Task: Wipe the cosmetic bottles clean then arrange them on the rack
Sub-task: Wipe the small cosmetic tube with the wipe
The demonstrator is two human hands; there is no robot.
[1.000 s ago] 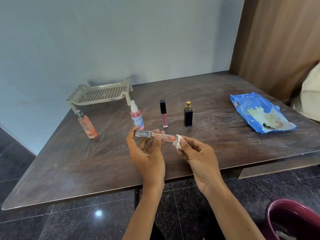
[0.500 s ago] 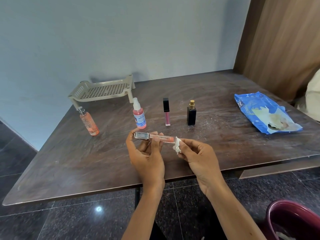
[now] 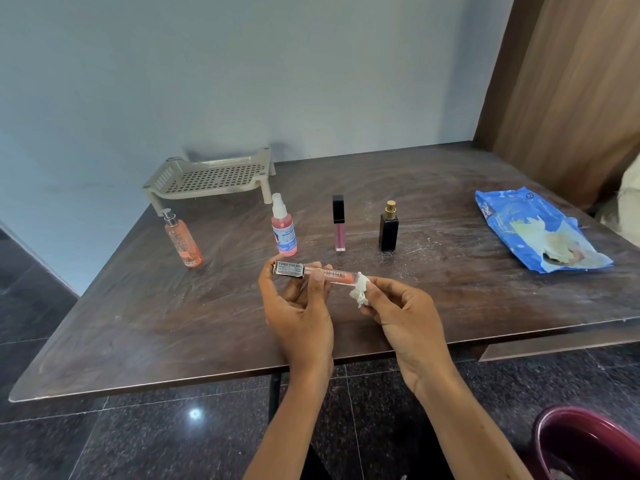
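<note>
The left grip (image 3: 298, 306) is curled round a clear lip gloss tube (image 3: 337, 274), with the thumb across its front and the fingers behind. It holds the tube level above the near part of the surface (image 3: 138, 323). The tube's barcode-labelled cap end points left and its peach-filled end points right. The right grip (image 3: 405, 317) pinches a small crumpled white wipe (image 3: 360, 294) between thumb and fingertips, and the wipe touches the tube's right end. Beyond the hands four bottles stand in a row on the dark brown surface, each apart from the next: an orange pump bottle (image 3: 181, 242) at the far left, a pink spray bottle (image 3: 284, 230) with a white nozzle, a pink lip gloss (image 3: 338, 223) with a black cap, and a black perfume bottle (image 3: 388, 230) with a gold top. Behind the left part of the row, near the wall, stands a beige perforated rack (image 3: 211, 174). A blue wipes packet (image 3: 540, 230) lies torn open at the far right of the surface. On the floor at lower right shows the rim of a maroon bucket (image 3: 588, 441).
</note>
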